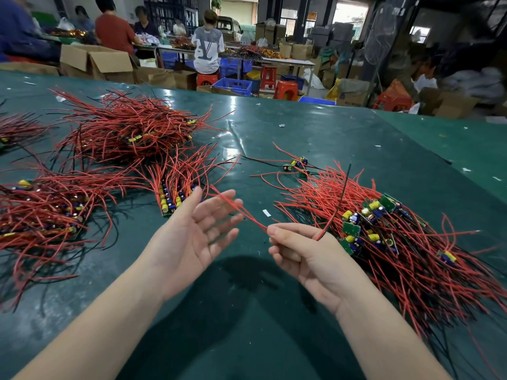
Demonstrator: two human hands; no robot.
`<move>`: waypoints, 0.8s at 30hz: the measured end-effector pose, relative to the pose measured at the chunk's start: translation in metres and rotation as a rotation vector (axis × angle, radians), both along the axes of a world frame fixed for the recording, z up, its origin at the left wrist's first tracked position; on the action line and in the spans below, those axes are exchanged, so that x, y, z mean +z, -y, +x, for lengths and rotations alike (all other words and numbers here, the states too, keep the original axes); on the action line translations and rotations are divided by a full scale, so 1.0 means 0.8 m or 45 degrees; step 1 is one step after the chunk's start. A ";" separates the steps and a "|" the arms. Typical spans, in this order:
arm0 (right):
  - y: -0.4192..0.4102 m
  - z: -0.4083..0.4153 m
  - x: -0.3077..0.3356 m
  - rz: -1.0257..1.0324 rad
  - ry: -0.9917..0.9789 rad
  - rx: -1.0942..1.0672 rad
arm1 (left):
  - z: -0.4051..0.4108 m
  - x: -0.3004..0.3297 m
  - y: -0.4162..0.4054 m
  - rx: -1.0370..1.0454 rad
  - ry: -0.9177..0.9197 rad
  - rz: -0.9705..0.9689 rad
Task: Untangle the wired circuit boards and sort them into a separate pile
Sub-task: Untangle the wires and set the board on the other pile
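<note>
My right hand (301, 253) pinches red wires (241, 211) that run up and left across the fingers of my left hand (200, 231), and a black wire (340, 198) rises from the same grip. My left hand is palm up with straight fingers and holds nothing. A tangled heap of small green circuit boards with red wires (384, 231) lies to the right of my right hand. A neat row of boards (172, 198) lies just beyond my left hand.
The green table (301, 133) also holds a big wire heap (123, 130) at the far left, another pile (46, 212) at the left edge, and a few loose boards (297, 165) in the middle. People work at benches beyond the far edge.
</note>
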State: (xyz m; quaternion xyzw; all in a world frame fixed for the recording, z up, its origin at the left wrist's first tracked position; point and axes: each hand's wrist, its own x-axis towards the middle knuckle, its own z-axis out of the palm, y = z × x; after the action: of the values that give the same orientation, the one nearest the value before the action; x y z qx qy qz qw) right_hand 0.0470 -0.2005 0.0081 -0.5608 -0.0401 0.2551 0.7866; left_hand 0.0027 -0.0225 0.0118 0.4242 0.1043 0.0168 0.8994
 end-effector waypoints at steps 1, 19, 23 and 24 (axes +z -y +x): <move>-0.001 -0.001 0.000 0.008 0.004 -0.003 | 0.001 -0.002 0.004 -0.026 0.006 0.053; -0.005 -0.006 -0.007 -0.012 0.231 -0.204 | -0.002 -0.015 0.005 0.202 0.205 0.429; -0.005 -0.007 -0.007 0.025 0.235 -0.159 | -0.008 -0.016 0.013 0.024 0.201 0.847; -0.005 -0.007 -0.006 0.032 0.225 -0.141 | -0.009 -0.015 0.013 -0.011 0.196 0.929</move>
State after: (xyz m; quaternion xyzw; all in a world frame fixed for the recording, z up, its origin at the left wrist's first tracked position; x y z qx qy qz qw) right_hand 0.0411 -0.1965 0.0031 -0.5727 -0.0815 0.1603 0.7998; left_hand -0.0047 -0.0331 -0.0004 0.7148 0.0216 0.0807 0.6943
